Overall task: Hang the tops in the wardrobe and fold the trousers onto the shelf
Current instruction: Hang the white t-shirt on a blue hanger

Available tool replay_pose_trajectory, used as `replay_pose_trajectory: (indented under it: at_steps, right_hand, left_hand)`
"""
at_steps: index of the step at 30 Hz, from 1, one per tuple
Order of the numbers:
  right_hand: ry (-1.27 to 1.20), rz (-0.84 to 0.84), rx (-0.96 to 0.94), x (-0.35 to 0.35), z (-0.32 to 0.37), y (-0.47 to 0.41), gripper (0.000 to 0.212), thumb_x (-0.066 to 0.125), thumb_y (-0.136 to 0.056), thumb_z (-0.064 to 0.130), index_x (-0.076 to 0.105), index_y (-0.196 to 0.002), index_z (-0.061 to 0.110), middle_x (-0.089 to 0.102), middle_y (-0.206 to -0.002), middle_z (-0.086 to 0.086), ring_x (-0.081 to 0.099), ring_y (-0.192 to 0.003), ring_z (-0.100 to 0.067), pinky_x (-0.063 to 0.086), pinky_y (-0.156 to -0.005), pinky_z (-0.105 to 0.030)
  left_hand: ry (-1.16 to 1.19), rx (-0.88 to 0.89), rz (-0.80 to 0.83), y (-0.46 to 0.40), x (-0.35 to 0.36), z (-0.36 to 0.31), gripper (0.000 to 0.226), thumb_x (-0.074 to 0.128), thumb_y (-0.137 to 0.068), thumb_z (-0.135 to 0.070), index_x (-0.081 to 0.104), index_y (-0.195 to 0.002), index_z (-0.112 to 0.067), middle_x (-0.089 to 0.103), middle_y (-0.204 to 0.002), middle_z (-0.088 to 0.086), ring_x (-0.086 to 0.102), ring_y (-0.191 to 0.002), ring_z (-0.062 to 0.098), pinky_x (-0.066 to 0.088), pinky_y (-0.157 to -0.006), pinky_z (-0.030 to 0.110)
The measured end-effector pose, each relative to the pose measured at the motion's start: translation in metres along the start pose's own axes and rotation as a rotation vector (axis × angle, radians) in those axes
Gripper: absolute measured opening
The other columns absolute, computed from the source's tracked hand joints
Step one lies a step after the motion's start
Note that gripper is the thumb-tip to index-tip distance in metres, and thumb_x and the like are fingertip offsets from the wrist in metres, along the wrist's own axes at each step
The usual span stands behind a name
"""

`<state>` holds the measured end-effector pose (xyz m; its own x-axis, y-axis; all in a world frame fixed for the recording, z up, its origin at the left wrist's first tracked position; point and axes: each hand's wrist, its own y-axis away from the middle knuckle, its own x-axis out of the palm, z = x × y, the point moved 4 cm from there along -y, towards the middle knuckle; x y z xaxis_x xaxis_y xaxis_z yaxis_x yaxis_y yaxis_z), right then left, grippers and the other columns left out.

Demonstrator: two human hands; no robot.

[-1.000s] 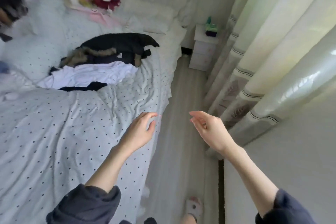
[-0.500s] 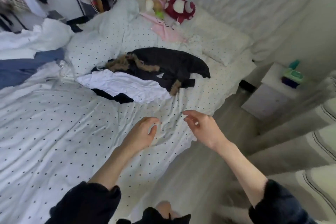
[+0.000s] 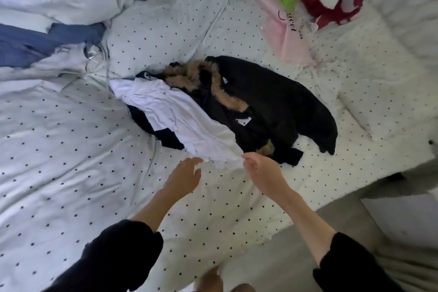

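Dark script lettering runs along the pink cloth [image 3: 284,31] near the bed's [image 3: 71,173] head end, too blurred to read. The black jacket [image 3: 272,102] carries a small white tag [image 3: 244,122], possibly printed, illegible.

Open dotted bedding [image 3: 71,173] lies left of the clothes pile. A black fur-trimmed jacket [image 3: 272,102] blocks the pile's right side. Crumpled white and blue garments [image 3: 47,19] crowd the far left corner; plush toys [image 3: 331,0], somewhat blurred, occupy the far right.
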<state>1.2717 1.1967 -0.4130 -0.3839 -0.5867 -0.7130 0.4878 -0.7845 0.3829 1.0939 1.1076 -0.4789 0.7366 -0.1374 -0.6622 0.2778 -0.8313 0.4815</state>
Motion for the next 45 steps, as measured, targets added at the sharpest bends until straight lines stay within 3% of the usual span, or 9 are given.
replay_pose_trajectory:
  at_steps: [7, 10, 16, 21, 26, 32, 38, 40, 45]
  right_hand:
    - [0.119, 0.097, -0.051, 0.031, -0.027, -0.128, 0.031, 0.045, -0.098, 0.022, 0.059, -0.123, 0.010, 0.059, -0.122, -0.004, 0.057, -0.110, -0.020, 0.044, -0.089, -0.029]
    - [0.259, 0.088, -0.130, 0.063, -0.032, -0.178, 0.031, 0.047, -0.096, 0.028, 0.062, -0.112, 0.006, 0.059, -0.112, -0.008, 0.055, -0.104, -0.025, 0.042, -0.083, -0.033]
    - [0.595, 0.014, -0.292, 0.096, -0.029, -0.222, 0.022, 0.044, -0.095, 0.029, 0.063, -0.094, 0.016, 0.056, -0.097, 0.000, 0.044, -0.084, -0.020, 0.024, -0.072, -0.032]
    - [0.207, 0.049, -0.287, 0.079, -0.036, -0.215, 0.025, 0.047, -0.092, 0.015, 0.050, -0.068, 0.019, 0.052, -0.077, 0.003, 0.049, -0.073, -0.021, 0.027, -0.071, -0.034]
    - [-0.149, 0.079, -0.206, 0.035, -0.046, -0.185, 0.014, 0.045, -0.094, 0.011, 0.056, -0.085, 0.012, 0.058, -0.070, -0.001, 0.054, -0.065, -0.014, 0.040, -0.061, -0.019]
    - [0.112, 0.235, 0.019, 0.001, -0.070, -0.165, 0.015, 0.048, -0.087, 0.016, 0.062, -0.083, 0.018, 0.063, -0.073, 0.006, 0.058, -0.069, -0.015, 0.044, -0.058, -0.025]
    - [0.535, 0.398, 0.030, 0.006, -0.065, -0.166, 0.032, 0.048, -0.091, 0.031, 0.045, -0.065, 0.013, 0.047, -0.063, 0.000, 0.051, -0.061, -0.022, 0.038, -0.063, -0.030]
    - [0.614, 0.380, -0.056, 0.018, -0.052, -0.173, 0.031, 0.043, -0.095, 0.039, 0.053, -0.079, 0.014, 0.057, -0.078, -0.001, 0.059, -0.081, -0.027, 0.038, -0.077, -0.035]
    - [0.603, 0.186, -0.294, 0.053, -0.005, -0.205, 0.046, 0.042, -0.096, 0.043, 0.049, -0.131, 0.013, 0.060, -0.117, -0.007, 0.057, -0.107, -0.028, 0.044, -0.089, -0.039]
  left_hand:
    - [0.380, -0.334, -0.127, -0.092, 0.022, 0.026, 0.039, 0.048, -0.096, -0.013, 0.048, -0.135, -0.010, 0.050, -0.138, 0.008, 0.049, -0.123, 0.025, 0.035, -0.103, 0.028]
    - [0.688, -0.497, -0.271, -0.126, 0.033, 0.046, 0.040, 0.053, -0.093, -0.014, 0.050, -0.133, -0.010, 0.055, -0.132, 0.010, 0.053, -0.118, 0.032, 0.042, -0.102, 0.043]
    - [0.676, -0.623, -0.504, -0.164, 0.046, 0.060, 0.035, 0.063, -0.087, -0.022, 0.057, -0.118, -0.006, 0.064, -0.098, 0.006, 0.059, -0.102, 0.023, 0.044, -0.081, 0.029]
    - [0.664, -0.589, -0.611, -0.144, 0.037, 0.055, 0.015, 0.060, -0.089, -0.019, 0.064, -0.099, -0.009, 0.064, -0.084, -0.001, 0.060, -0.083, 0.015, 0.046, -0.075, 0.028]
    - [1.367, -0.462, -0.759, -0.075, 0.021, 0.048, 0.011, 0.059, -0.085, -0.006, 0.053, -0.081, -0.014, 0.063, -0.071, 0.000, 0.061, -0.072, 0.018, 0.051, -0.071, 0.026]
    - [0.596, -0.716, -0.487, -0.018, 0.028, 0.051, 0.016, 0.054, -0.093, -0.026, 0.054, -0.091, -0.009, 0.063, -0.083, 0.008, 0.054, -0.072, 0.026, 0.040, -0.061, 0.031]
    - [0.463, -0.866, 0.151, -0.002, 0.050, 0.055, 0.022, 0.050, -0.090, -0.018, 0.060, -0.099, -0.001, 0.064, -0.099, 0.017, 0.064, -0.088, 0.028, 0.056, -0.072, 0.032]
    - [0.310, -0.849, 0.133, -0.010, 0.047, 0.066, 0.023, 0.047, -0.093, -0.024, 0.057, -0.101, -0.004, 0.063, -0.099, 0.013, 0.063, -0.092, 0.028, 0.054, -0.070, 0.032]
    - [0.253, -0.726, -0.400, -0.054, 0.015, 0.093, 0.048, 0.050, -0.095, -0.031, 0.039, -0.136, -0.008, 0.047, -0.135, 0.017, 0.045, -0.124, 0.034, 0.037, -0.099, 0.041]
